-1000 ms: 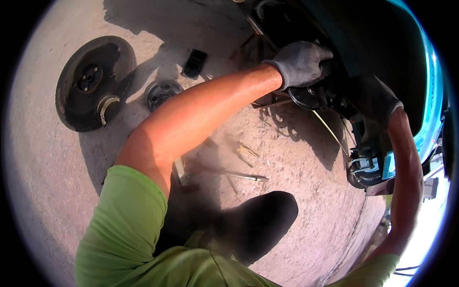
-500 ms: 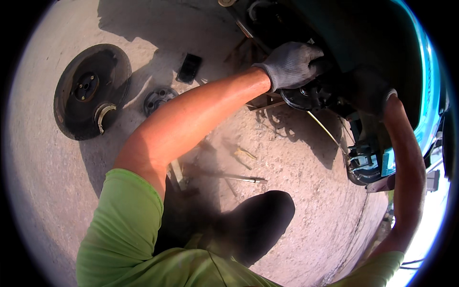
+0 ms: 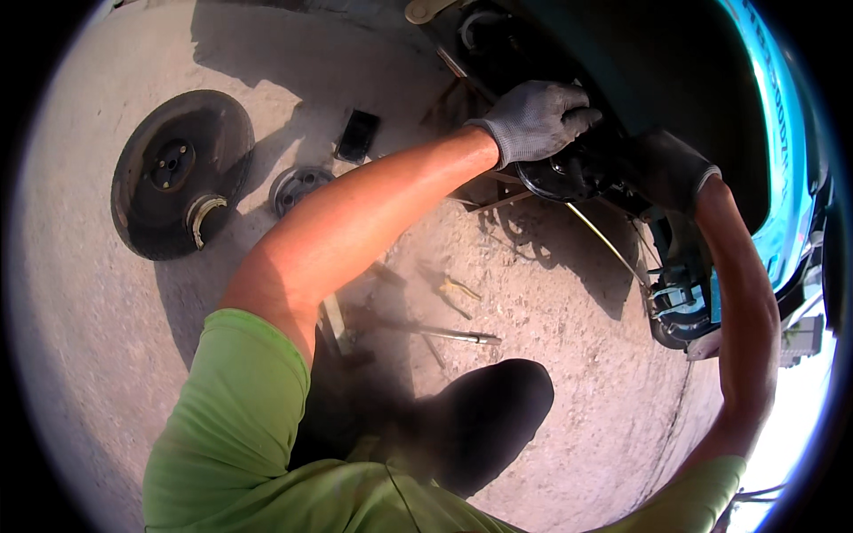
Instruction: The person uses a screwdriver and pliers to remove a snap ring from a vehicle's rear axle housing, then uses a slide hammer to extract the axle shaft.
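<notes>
My left hand [image 3: 544,123], in a grey knit glove, reaches in at the dark wheel hub assembly [image 3: 555,180] under the teal vehicle body [image 3: 777,115]. Its fingers are curled in, with thumb and fingertips close together; whatever they grip is lost in shadow. On the far side of that assembly is my right hand [image 3: 675,169], also gloved. Deep shade hides its fingers, so its hold cannot be made out. Below the assembly, a thin pale rod [image 3: 604,240] slants down toward the vehicle's lower edge.
At left lies a wheel with tyre [image 3: 182,115], a curved brake shoe [image 3: 206,218] resting on it. Beside it are a round metal drum [image 3: 298,188] and a black phone-like rectangle [image 3: 356,136]. Pliers [image 3: 460,289] and a metal bar [image 3: 462,337] lie near my knee [image 3: 506,400].
My right hand has shifted slightly left and shows a little more clearly. My left hand stays at the hub assembly, its fingers slightly repositioned. The whole view has shifted a little.
</notes>
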Available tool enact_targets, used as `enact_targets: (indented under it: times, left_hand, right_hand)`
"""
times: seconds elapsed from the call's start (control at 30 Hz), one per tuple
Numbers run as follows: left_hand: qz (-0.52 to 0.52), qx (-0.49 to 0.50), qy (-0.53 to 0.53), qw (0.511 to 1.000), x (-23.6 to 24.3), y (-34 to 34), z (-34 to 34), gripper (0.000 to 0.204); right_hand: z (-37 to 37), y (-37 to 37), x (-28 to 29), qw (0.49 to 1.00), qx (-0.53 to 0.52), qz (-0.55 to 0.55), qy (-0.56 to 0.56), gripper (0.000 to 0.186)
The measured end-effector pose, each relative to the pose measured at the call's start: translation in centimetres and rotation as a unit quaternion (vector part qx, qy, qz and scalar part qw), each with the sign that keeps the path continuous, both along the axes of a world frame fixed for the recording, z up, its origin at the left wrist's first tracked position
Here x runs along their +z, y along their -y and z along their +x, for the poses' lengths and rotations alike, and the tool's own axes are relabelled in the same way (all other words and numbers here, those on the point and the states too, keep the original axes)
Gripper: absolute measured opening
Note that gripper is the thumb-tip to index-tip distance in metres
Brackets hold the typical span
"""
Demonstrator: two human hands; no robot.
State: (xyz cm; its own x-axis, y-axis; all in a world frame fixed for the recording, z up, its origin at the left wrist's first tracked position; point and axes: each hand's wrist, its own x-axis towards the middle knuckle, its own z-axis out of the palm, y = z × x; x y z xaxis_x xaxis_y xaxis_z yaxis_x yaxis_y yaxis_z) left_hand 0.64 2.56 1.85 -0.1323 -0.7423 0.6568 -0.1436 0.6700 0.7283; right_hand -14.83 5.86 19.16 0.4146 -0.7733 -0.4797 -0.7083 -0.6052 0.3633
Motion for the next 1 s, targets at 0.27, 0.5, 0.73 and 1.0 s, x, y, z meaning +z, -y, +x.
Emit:
enact_targets:
  times: [0.27,0.5,0.73,1.0]
  left_hand:
    - [-0.013,-0.014,-0.014,1.0,0.0,-0.1,-0.3,0.037]
    - [0.029,-0.006,0.021,0.999,0.4,-0.3,-0.3,0.04]
    - [-0.017,0.005,-0.008,1.0,-0.8,0.4,-0.6,0.039]
    - [0.03,-0.019,-0.015,0.999,-0.3,0.1,-0.6,0.039]
  right_hand:
    - [-4.2,-3.3,-3.1,0.984,-0.049,-0.11,0.134,0.028]
    - [-5.9,-5.7,-5.3,0.954,-0.103,-0.163,0.231,0.035]
    - [-5.5,-6.9,-5.7,0.949,-0.129,-0.186,0.22,0.033]
    - [-5.8,-6.3,-5.7,0.953,-0.126,-0.197,0.194,0.034]
